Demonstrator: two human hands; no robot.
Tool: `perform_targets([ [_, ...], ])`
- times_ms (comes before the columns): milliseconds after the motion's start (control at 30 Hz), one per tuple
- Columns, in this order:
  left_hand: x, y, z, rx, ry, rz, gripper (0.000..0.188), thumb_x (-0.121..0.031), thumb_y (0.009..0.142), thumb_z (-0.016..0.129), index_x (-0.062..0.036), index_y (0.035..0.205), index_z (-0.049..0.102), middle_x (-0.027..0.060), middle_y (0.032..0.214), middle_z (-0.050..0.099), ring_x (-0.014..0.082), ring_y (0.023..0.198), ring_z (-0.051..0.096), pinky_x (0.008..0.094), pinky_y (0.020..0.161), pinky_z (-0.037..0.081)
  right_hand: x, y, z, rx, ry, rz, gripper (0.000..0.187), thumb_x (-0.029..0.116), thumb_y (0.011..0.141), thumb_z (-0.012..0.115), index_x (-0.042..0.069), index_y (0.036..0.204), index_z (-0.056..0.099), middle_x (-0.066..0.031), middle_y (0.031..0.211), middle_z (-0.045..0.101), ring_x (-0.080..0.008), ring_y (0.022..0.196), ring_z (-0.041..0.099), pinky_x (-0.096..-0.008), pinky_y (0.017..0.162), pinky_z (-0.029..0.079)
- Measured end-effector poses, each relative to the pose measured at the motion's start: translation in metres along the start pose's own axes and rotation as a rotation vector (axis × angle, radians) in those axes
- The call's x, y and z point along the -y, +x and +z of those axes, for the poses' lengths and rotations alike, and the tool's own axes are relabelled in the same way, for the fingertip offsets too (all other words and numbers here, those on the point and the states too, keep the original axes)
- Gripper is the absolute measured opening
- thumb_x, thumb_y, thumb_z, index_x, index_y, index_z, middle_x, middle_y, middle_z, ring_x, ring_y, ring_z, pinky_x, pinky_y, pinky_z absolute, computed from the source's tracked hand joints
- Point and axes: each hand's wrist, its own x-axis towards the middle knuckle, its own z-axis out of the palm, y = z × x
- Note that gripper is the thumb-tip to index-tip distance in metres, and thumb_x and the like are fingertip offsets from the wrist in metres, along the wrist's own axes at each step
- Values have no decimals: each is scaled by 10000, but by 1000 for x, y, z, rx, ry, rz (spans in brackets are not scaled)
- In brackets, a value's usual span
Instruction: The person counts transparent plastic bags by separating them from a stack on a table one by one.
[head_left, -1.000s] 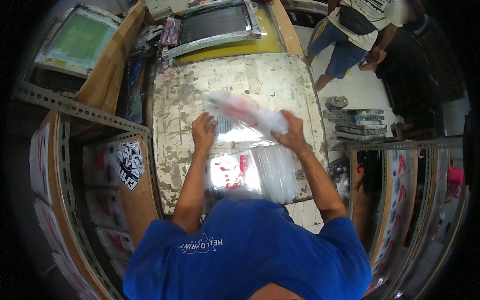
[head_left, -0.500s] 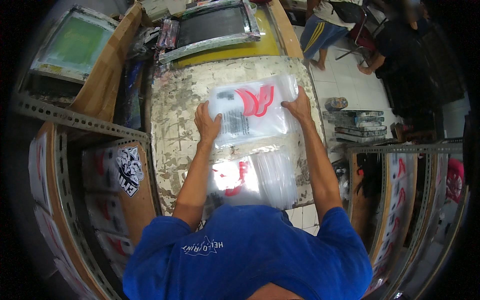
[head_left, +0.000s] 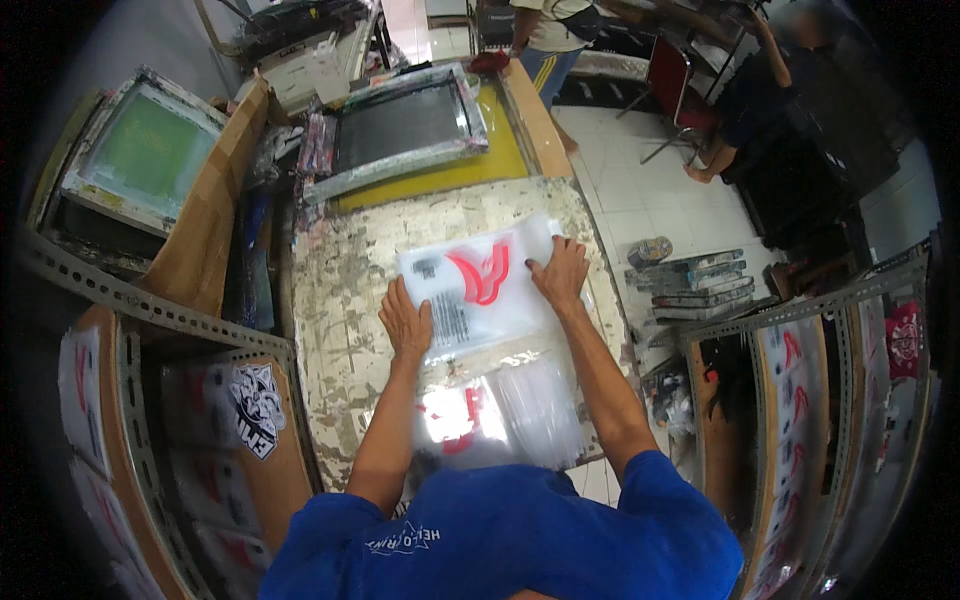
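Fingers (head_left: 569, 250) at both ends of red-printed clear plastic (head_left: 481, 279)

Scuffed table (head_left: 340, 320): printed plastic bags (head_left: 490, 312); just beside, fanned bag pile (head_left: 540, 412).

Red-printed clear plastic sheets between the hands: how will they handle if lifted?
Likely floppy: the plastic sheets look thin, rumpled near the right hand. Probably slippery: the nearer plastic stack is glossy and fanned; layers may slide.
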Motion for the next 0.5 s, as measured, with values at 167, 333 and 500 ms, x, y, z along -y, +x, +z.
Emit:
perform_targets([
  [167,1,3,1,9,12,26,710,-178,864,597,-11,1471,268,210,1488,311,366,1331,316,488,1090,220,14,11,-8,232,86,94,602,274,661,843,-23,1083,533,-201,1018,635,-357,1016,573,-464,860,457],
  [333,7,0,1,-23,-29,52,685,-213,875,549,-3,1471,283,235,1473,323,401,1319,316,509,1089,211,26,10,-9,295,143,78,522,175,649,779,-31,1053,521,-247,916,663,-414,918,639,-502,804,499],
  [500,12,3,11,-21,-81,33,787,-228,823,613,-17,1489,250,208,1469,343,382,1301,352,503,1088,233,4,13,9,274,285,-11,487,100,645,727,-28,1083,559,-245,926,674,-402,910,658,-481,805,513],
])
